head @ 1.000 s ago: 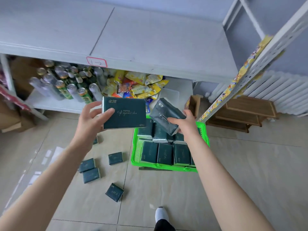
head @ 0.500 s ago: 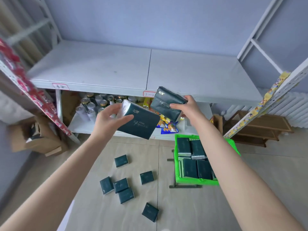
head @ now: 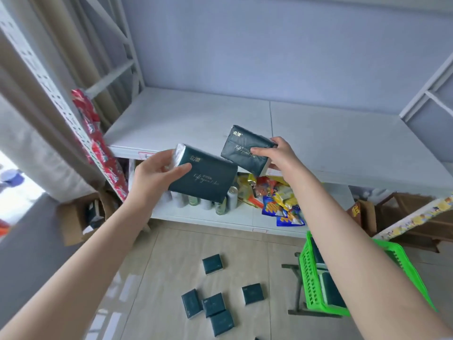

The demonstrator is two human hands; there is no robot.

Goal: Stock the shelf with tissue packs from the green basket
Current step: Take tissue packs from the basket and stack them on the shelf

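A pale grey shelf [head: 318, 133] runs wide across the view against a lavender-blue wall [head: 269, 45], its white perforated uprights rising at both sides. Its top board is bare apart from the two packs held over its front edge. The left hand [head: 157, 177] grips one dark green tissue pack [head: 208, 182] by its end, thumb on top and fingers beneath, just in front of the shelf lip. The right hand [head: 279, 155] grasps a second tissue pack [head: 245, 148], tilted, above the board's front part. The two packs lie just beside each other. On the lower board stand cans [head: 220, 204] at the left and a heap of bright snack bags [head: 277, 200] at the right. On the tiled floor [head: 159, 278] lie five loose small dark packs [head: 213, 305], three of them touching. To the right the green basket [head: 311, 278] rests on a dark metal frame, partly hidden by the right forearm, with more dark green packs [head: 331, 288] inside. An open cardboard box [head: 73, 217] sits at the left beside a beige curtain [head: 49, 94]; a wooden rack [head: 404, 212] stands at the far right.
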